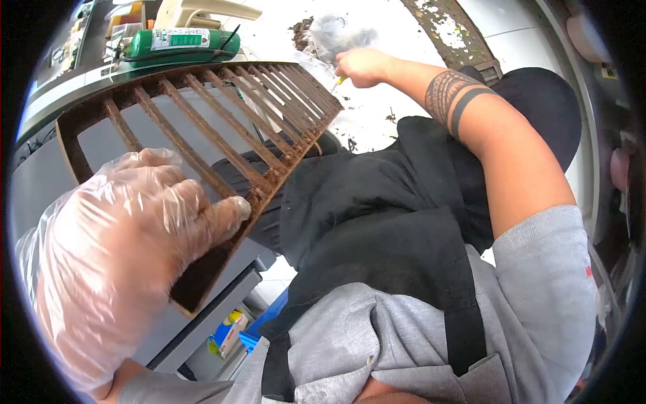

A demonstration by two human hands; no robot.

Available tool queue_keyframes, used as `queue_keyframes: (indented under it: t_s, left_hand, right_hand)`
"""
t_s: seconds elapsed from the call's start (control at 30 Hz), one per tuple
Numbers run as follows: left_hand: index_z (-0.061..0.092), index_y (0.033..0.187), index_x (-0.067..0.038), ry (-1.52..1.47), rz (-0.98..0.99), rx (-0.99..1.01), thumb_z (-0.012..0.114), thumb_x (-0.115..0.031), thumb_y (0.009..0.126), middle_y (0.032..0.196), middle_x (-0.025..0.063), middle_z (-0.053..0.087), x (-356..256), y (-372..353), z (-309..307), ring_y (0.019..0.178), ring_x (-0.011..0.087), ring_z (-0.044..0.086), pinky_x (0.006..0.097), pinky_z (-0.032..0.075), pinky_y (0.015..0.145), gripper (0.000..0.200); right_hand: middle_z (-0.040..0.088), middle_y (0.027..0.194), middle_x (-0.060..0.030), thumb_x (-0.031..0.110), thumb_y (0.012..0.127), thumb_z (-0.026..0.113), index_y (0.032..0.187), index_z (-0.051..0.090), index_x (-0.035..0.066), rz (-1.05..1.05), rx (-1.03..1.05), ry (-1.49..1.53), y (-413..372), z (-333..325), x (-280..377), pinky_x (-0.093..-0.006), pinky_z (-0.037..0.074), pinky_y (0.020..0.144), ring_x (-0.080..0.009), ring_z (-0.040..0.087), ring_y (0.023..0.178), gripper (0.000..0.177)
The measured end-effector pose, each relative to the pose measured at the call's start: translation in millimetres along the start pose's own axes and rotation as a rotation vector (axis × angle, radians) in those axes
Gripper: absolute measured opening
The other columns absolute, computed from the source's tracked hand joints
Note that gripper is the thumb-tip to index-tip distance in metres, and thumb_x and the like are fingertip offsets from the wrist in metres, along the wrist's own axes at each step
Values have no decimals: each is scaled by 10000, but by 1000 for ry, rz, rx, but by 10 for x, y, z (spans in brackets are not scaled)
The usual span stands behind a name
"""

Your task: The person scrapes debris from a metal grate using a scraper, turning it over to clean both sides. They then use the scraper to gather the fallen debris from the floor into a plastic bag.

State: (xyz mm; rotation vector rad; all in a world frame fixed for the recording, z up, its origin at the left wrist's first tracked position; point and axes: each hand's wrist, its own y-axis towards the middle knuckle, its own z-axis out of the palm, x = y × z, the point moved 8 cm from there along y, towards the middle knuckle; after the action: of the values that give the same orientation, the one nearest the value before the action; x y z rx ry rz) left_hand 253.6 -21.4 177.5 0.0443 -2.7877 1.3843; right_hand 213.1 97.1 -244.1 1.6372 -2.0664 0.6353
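Observation:
A long rusty metal drain grate (219, 138) with many slats is tilted up across the left side of the view. My left hand (128, 215), in a clear plastic glove, grips its near end, with fingers over the frame and thumb on the lower edge. Dirt clings to the lower ends of the slats. Beyond the grate's far end, my bare right hand (365, 67) is closed around a small tool with a yellow part (341, 80); most of it is hidden by the fingers. A crumpled clear plastic bag (340, 34) lies just past that hand.
Dark debris (303, 32) lies on the white tiled floor by the bag. A dirty floor channel (454, 34) runs along the top right. A green labelled cylinder (185, 42) lies behind the grate, near a beige plastic piece (202, 10). Low shelving (222, 320) stands at lower left.

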Motion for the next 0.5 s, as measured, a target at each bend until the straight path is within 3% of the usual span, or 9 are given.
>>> queue_keyframes:
  t_s: [0.13, 0.3, 0.33, 0.4, 0.5]
  left_hand:
    - [719, 1243, -128, 452, 237, -38, 749, -119, 818, 824, 60, 658, -366, -87, -22, 891, 288, 666, 426, 529, 963, 426]
    - [744, 1185, -124, 474, 210, -112, 758, -162, 848, 857, 57, 688, -297, 82, 10, 884, 262, 673, 415, 533, 985, 339]
    - [748, 1173, -124, 479, 206, -109, 759, -172, 854, 858, 57, 692, -289, 155, 3, 874, 255, 675, 408, 539, 977, 323]
    - [757, 1151, -120, 121, -311, 196, 727, -182, 913, 847, 63, 702, -30, 326, 43, 816, 216, 687, 352, 569, 810, 248]
    - [766, 1149, -127, 358, -426, 568, 708, -169, 931, 839, 59, 705, -137, 455, 117, 787, 201, 689, 330, 572, 680, 230]
  right_hand:
    - [627, 1156, -114, 65, 838, 613, 1065, 763, 94, -71, -76, -162, 56, 227, 174, -462, 553, 906, -319, 628, 1115, 273]
    - [641, 1137, -86, 92, 838, 626, 979, 763, 80, -189, -17, -204, -214, 640, 206, -440, 571, 891, -289, 633, 1111, 197]
    - [649, 1130, -81, 98, 836, 631, 977, 763, 80, -173, 118, -248, -290, 800, 187, -438, 574, 891, -287, 635, 1106, 194]
    - [674, 1138, -85, 100, 829, 635, 964, 766, 61, -202, 263, -309, -435, 979, 118, -444, 574, 894, -283, 640, 1109, 192]
    - [705, 1172, -144, 133, 901, 596, 1049, 749, 27, -144, 230, -345, -452, 903, -34, -463, 564, 930, -335, 675, 1105, 238]
